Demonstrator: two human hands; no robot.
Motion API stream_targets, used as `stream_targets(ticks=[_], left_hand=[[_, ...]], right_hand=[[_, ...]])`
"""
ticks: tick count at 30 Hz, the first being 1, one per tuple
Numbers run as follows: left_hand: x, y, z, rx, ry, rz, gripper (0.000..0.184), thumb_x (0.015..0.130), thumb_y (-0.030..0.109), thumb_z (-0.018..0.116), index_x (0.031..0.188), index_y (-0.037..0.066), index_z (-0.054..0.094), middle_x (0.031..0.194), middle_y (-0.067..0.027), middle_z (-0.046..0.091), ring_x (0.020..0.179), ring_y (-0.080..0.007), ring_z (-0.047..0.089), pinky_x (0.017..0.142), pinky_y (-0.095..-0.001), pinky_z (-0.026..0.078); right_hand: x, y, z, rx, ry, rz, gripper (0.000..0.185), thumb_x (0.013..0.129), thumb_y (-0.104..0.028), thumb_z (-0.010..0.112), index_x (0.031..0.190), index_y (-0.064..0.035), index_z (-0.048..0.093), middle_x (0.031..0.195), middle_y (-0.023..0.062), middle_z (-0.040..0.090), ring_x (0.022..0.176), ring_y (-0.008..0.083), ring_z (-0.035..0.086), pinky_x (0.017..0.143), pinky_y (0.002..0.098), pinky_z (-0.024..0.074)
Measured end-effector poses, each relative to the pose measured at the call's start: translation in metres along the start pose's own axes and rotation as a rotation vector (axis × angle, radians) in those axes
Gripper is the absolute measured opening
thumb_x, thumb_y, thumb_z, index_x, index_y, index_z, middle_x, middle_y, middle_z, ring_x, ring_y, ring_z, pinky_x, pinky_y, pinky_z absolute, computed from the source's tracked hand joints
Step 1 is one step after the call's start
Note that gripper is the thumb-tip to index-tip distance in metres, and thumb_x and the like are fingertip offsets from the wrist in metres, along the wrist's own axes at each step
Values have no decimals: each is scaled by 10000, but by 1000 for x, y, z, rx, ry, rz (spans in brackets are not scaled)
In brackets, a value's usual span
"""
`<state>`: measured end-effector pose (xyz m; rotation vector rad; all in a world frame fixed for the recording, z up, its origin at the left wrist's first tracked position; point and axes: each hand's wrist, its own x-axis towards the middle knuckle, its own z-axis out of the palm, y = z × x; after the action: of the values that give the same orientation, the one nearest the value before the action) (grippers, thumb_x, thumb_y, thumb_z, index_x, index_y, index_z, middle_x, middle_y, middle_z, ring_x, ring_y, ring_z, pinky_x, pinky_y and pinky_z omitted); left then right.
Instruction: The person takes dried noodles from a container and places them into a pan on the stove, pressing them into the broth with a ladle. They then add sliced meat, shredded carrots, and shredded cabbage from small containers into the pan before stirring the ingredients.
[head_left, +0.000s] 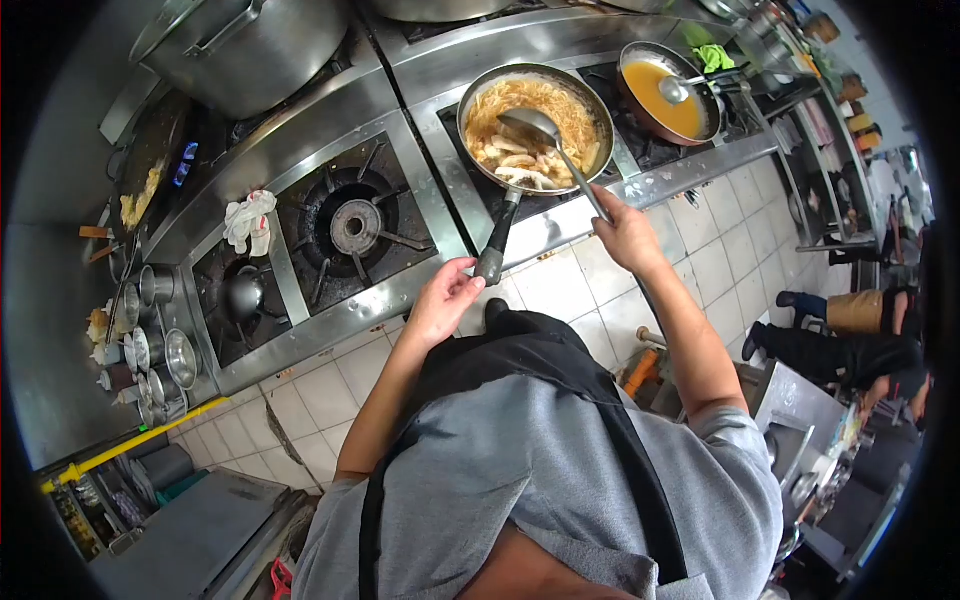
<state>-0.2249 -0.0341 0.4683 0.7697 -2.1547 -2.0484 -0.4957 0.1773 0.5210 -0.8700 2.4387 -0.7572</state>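
A frying pan [505, 205] sits on the stove, holding thin orange-coated strands like noodles [550, 95] and pale sliced pieces [515, 160]. My left hand [443, 304] has its thumb and fingers closed at the end of the pan's black handle. In my right hand [628, 232] is the long handle of a metal ladle [532, 124]. The ladle's bowl rests over the food, inside the pan. Right of it stands a second pan [690, 138] with orange-yellow liquid and another ladle [673, 90] in it.
A bare burner [354, 228] and a white cloth [249, 222] are to the left. Beyond are a large pot [240, 60], a pan over a blue flame [150, 185] and metal containers [180, 355]. A green cloth [712, 57] lies behind the second pan. Other people [850, 350] stand far right.
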Motion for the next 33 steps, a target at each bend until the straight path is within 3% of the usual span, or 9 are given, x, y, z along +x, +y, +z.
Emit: stream_targets(ticks=[2,5,9,11,18,20,22,28,33], left_hand=[[-6,1,0,-33,17,-41,452,994,270,660,1327,-6,530,936,-55,660,842,-117,620,769,-277,514],[-17,3,-4,-57,-9,-105,405,1030,210,593,1350,-19,501,1050,-112,672,908,-146,628,843,-295,519],[-36,-11,-8,-118,4,-86,398,1037,210,576,1354,-18,500,1043,-113,671,903,-146,627,836,-292,524],[-42,-13,-9,-148,38,-86,418,1026,240,602,1337,-22,506,1021,-96,667,935,-151,646,835,-306,536],[-47,-26,-8,-135,52,-98,383,1033,224,587,1322,-18,522,1040,-106,674,952,-158,649,838,-308,538],[-46,-24,-7,-133,49,-98,377,1032,225,589,1313,-18,529,1041,-105,675,946,-156,650,840,-305,538],[-45,-23,-8,-122,43,-105,378,1032,226,589,1313,-20,529,1038,-103,674,946,-155,650,840,-303,537],[-48,-19,-8,-120,54,-96,369,1039,218,572,1319,-18,528,1033,-100,674,904,-139,634,829,-288,524],[-64,-16,-15,-124,104,-101,361,1044,213,560,1327,-9,527,1025,-100,678,863,-126,617,819,-276,510]], right_hand=[[-4,3,6,58,117,-59,572,884,-159,607,1448,-147,515,1257,207,657,1163,369,631,1017,431,485],[-8,0,-2,37,3,-28,569,887,-164,613,1447,-157,518,1230,208,670,1150,362,642,1001,427,494],[-26,-6,-12,102,29,29,563,894,-171,620,1448,-166,519,1211,198,683,1128,353,658,976,420,505],[-33,-4,-13,148,153,26,552,914,-172,631,1450,-107,515,1165,205,700,1068,282,687,941,375,506],[-48,6,0,89,71,76,556,906,-157,631,1448,-106,518,1083,213,698,970,243,687,896,353,511],[-48,0,0,108,67,89,557,904,-158,634,1447,-113,520,1079,212,697,968,249,690,892,360,515],[-45,-9,-1,125,103,68,551,905,-182,616,1445,-137,516,1186,219,686,1115,368,661,965,430,509],[-24,0,26,164,54,-84,543,906,-179,610,1440,-142,516,1173,222,687,1105,381,658,949,431,516],[-42,-13,15,234,32,-42,545,906,-159,617,1440,-121,514,1166,227,686,1097,365,665,942,415,513]])
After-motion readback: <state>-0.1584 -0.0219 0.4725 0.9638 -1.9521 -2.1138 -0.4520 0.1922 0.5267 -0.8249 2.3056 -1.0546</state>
